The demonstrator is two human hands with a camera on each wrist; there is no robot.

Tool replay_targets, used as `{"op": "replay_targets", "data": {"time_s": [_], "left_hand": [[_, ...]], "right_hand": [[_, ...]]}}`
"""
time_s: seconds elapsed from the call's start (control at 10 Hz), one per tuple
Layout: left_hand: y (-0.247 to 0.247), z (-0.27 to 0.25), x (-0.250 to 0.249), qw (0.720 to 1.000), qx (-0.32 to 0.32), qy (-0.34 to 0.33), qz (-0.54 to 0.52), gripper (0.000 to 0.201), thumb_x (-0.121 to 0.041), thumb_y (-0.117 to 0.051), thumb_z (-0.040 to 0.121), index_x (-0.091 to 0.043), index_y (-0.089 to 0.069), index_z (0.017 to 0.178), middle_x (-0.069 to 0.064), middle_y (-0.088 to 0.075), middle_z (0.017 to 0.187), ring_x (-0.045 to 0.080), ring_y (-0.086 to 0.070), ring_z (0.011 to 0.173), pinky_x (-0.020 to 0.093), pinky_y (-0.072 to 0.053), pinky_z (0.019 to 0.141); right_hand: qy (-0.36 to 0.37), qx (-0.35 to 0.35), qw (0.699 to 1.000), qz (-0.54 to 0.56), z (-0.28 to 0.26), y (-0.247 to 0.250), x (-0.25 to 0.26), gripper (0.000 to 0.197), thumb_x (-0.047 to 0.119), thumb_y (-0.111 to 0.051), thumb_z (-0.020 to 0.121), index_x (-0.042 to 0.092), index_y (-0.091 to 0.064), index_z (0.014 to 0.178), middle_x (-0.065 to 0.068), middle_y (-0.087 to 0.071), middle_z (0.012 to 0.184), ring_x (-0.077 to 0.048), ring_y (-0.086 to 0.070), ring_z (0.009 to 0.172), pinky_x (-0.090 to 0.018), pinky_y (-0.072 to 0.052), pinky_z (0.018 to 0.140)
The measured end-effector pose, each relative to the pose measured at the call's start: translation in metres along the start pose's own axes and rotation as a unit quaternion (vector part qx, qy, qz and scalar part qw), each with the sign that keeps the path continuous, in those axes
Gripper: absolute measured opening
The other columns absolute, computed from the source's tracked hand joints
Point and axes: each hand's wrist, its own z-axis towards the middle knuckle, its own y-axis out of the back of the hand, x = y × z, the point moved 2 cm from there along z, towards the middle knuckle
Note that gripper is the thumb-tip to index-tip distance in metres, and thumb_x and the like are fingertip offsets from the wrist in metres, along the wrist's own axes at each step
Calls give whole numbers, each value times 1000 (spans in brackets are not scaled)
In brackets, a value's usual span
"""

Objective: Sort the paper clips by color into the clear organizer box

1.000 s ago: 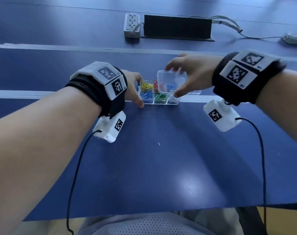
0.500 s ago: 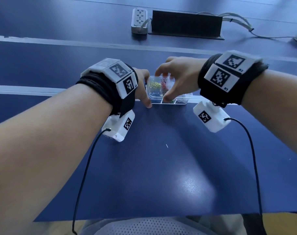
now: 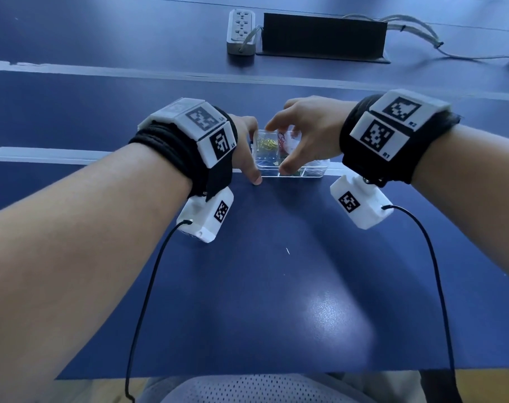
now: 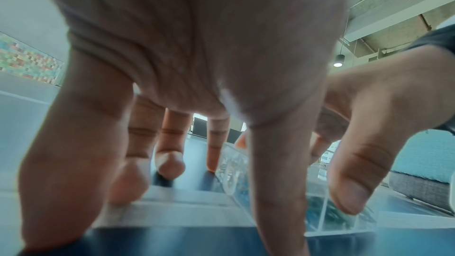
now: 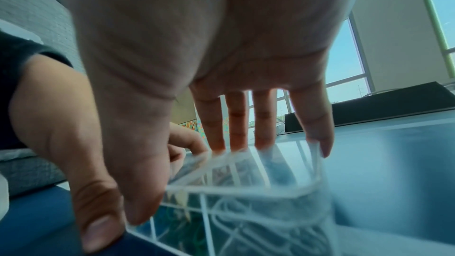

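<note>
**Operator:** Clear plastic is what both my hands are on. The organizer box sits on the blue table, straight ahead of me, with the power strip and the black panel well beyond its far side.

**Checker:** State the left hand.

**Operator:** My left hand stands at the left end of the box. Its fingers are straight and spread, tips planted on the table just beside the box wall; the thumb comes down at the near left corner. It grips nothing.

**Checker:** State the right hand.

**Operator:** My right hand arches over the middle of the box. Its fingers reach to the far edge of the clear lid and its thumb sits against the near edge of the box, so the hand is curled onto the lid. In the right wrist view the lid stands tilted above the compartments, not flat.

**Checker:** Contents?

**Operator:** Yellow paper clips lie in the far left compartment, red paper clips just right of them. Green paper clips and blue paper clips lie in the near row. Compartments at the right end are blurred; I cannot tell their contents.
</note>
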Motion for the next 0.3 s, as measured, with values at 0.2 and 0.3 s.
{"op": "replay_targets", "data": {"time_s": [0.2, 0.3], "left_hand": [[-1, -2, -1, 999, -2, 5, 38, 75, -46, -81, 60, -22, -45, 120, -3, -51, 77, 23, -51, 84, 30, -38, 75], [-6, -6, 1, 998, -17, 38, 52, 99, -56, -78, 54, -24, -32, 136, 8, -61, 113, 28, -57, 103, 37, -45, 92]], "right_hand": [[-11, -8, 1000, 2, 0, -9, 3, 80, 43, -72, 73, 23, -37, 143, -1, -43, 130, -22, -47, 121, -37, -43, 98], [-36, -1, 999, 28, -7, -17, 0, 103, 47, -76, 68, 26, -16, 150, -2, -37, 140, -24, -40, 131, -39, -39, 105]]}}
